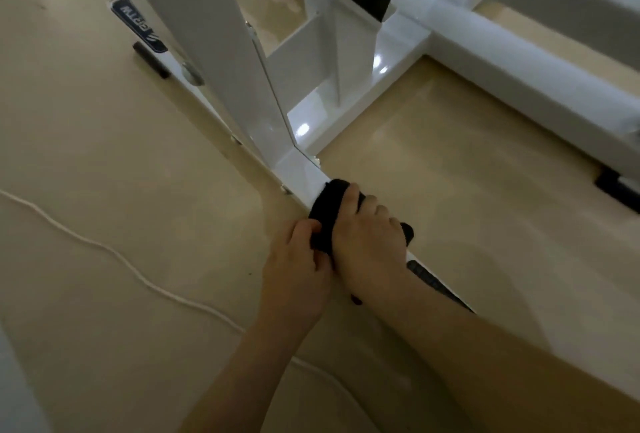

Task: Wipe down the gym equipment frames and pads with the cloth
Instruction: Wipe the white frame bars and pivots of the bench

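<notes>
Head view, left grip [294,261], right grip [370,237] both clutching cloth [323,221] on white frame [298,169]

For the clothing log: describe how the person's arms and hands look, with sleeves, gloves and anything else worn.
The left hand and the right hand are bare: no gloves, and no rings show. The left forearm and the right forearm are uncovered as far as the picture's edge, with no sleeve, watch or wristband in view. No markings can be made out in the dim light.
</notes>
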Demonstrator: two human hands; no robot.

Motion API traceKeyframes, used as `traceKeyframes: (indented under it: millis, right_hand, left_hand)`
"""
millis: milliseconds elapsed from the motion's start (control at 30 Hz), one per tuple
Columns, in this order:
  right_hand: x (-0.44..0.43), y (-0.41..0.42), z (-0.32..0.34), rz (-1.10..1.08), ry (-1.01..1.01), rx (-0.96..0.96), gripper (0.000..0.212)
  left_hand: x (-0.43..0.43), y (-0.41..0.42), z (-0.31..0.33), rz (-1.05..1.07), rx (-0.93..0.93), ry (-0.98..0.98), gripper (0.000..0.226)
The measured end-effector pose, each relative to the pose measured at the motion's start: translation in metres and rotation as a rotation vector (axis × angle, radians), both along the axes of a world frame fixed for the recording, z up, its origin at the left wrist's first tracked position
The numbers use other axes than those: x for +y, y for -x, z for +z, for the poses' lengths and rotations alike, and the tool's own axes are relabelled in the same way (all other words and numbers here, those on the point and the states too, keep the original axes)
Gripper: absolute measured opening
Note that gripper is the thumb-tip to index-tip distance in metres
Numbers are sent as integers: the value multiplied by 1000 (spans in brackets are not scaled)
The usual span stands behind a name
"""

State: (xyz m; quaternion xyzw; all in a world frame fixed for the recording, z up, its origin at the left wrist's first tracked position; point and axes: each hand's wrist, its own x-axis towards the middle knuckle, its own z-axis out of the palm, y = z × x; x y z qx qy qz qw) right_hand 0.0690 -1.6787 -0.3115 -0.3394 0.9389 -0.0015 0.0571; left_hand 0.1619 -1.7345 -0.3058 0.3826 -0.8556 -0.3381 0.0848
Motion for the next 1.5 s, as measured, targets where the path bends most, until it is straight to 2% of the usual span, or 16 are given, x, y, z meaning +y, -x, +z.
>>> traceKeyframes:
  millis: [67,167,300,433,500,600,667,833,933,1033,1100,1167,1267,1367,1433,1500]
  right_hand:
    - [-39,5,5,24,64,-65,60]
    - [-70,12,8,85,98,-137,66]
    - [0,3,11,138,-25,-157,70]
    - [100,-14,5,137,-82,-80,52]
    - [137,-22,12,119,-120,-81,47]
    - [145,-13,20,52,-240,-234,71]
    - [122,7,17,72,-250,-368,70]
    - [33,45,20,459,-68,-579,58]
    - [20,71,45,631,-266,-707,43]
    - [46,90,76,616,-555,-765,26]
    - [74,96,87,563,-610,-863,31]
    - [100,99,82,470,-479,-991,46]
    - [115,88,56,133,51,-1235,48]
    - [99,75,28,-171,508,-1480,45]
    - [88,73,19,-249,621,-1519,42]
    - [100,71,19,-227,660,-1483,46]
  left_hand:
    - [-6,-1,5,30,-31,11,48]
    - [-24,0,22,-36,-21,225,61]
    - [-17,14,33,-573,-141,374,81]
    - [37,11,7,-896,-162,354,79]
    - [71,5,0,-930,-126,345,79]
    - [89,11,2,-887,-116,328,75]
    - [71,21,3,-857,-156,397,74]
    - [4,37,26,-732,-301,349,88]
    - [-12,42,45,-787,-353,307,84]
    - [7,46,65,-890,-378,182,81]
    - [28,48,75,-963,-433,126,79]
    - [40,50,78,-1021,-511,142,78]
    - [48,49,77,-1052,-575,226,70]
    - [44,53,67,-882,-598,275,60]
    - [46,59,58,-701,-536,269,54]
    - [58,60,49,-593,-467,290,61]
